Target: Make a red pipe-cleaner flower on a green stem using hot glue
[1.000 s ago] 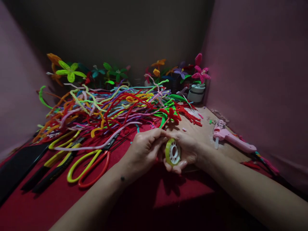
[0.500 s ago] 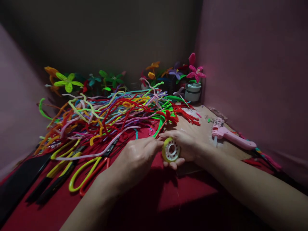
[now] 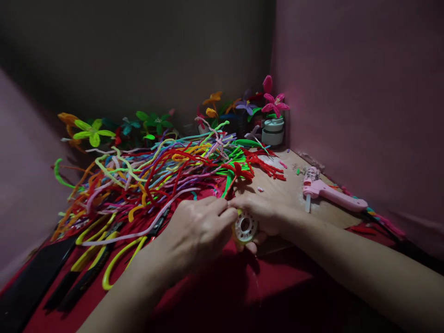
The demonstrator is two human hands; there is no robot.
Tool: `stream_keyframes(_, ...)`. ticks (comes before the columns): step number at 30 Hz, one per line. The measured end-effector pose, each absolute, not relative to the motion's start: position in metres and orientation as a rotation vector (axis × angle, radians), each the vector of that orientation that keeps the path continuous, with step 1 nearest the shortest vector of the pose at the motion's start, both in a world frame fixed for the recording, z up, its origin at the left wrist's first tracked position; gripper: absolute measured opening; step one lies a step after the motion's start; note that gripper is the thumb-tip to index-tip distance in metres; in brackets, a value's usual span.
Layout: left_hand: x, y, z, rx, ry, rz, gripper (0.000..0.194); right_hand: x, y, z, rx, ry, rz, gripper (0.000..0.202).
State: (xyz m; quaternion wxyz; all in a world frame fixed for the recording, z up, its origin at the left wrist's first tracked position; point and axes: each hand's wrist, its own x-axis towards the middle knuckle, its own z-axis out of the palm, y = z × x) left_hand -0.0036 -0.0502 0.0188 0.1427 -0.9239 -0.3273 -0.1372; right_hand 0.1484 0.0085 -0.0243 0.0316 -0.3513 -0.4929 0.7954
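Note:
My right hand point(image 3: 262, 212) curls round a roll of yellowish-green tape point(image 3: 245, 226) with a white perforated core, its open side facing me. The left hand point(image 3: 203, 224) is closed, its thumb and fingertips pinched against the right fingertips just above the roll. From that pinch a red pipe-cleaner flower point(image 3: 241, 171) with a green leaf point(image 3: 228, 182) leans up and away. Its stem's lower end and the tape's free end are hidden by the fingers.
A pile of coloured pipe cleaners point(image 3: 166, 162) lies ahead and left. Yellow-handled pliers point(image 3: 92, 266) and scissors point(image 3: 114, 266) lie at left. A pink glue gun point(image 3: 329, 192) rests on a board point(image 3: 277, 180) at right. Finished flowers point(image 3: 275, 104) stand behind, against the wall.
Both hands have shifted slightly, and the left fingers have closed in nearer the right fingertips, covering the roll's upper left. The roll sits a little lower. The whole view has shifted slightly.

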Motion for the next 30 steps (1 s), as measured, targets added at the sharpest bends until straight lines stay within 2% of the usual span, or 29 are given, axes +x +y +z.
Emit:
stream_keyframes(3, -0.007, -0.035, 0.018, -2.876, -1.117, -0.654, 0.016, 0.150, 0.007, -0.022, -1.034, -1.568, 2.410, 0.042)
stream_keyframes(5, -0.007, -0.028, 0.015, -2.984, -1.399, -0.828, 0.015, 0.150, 0.005, -0.021, -0.990, -1.555, 2.295, 0.045)
stream_keyframes(10, -0.001, -0.024, 0.005, -3.094, -2.069, -1.390, 0.012, 0.152, -0.001, -0.018, -0.906, -1.645, 1.855, 0.036)
stream_keyframes(14, 0.008, -0.024, 0.000, -3.034, -2.156, -1.751, 0.012, 0.152, -0.002, -0.014, -0.895, -1.713, 1.755, 0.041)
stream_keyframes(16, 0.010, -0.023, -0.002, -3.046, -2.204, -1.786, 0.016, 0.152, -0.003, -0.014, -0.921, -1.748, 1.597, 0.042)
stream_keyframes(18, 0.009, -0.020, -0.004, -3.085, -2.336, -1.697, 0.017, 0.151, -0.004, -0.017, -0.929, -1.812, 1.282, 0.044)
stream_keyframes(22, 0.003, -0.014, -0.005, -3.013, -2.480, -1.638, 0.010, 0.153, -0.007, -0.023, -0.976, -1.989, 0.764, 0.054)
stream_keyframes(26, 0.001, -0.017, -0.001, -2.906, -2.600, -1.660, 0.005, 0.154, -0.008, -0.026, -0.959, -2.063, 0.575, 0.055)
stream_keyframes(30, 0.002, -0.021, -0.004, -2.772, -2.591, -1.783, 0.004, 0.155, -0.010, -0.027, -0.908, -2.031, 0.528, 0.052)
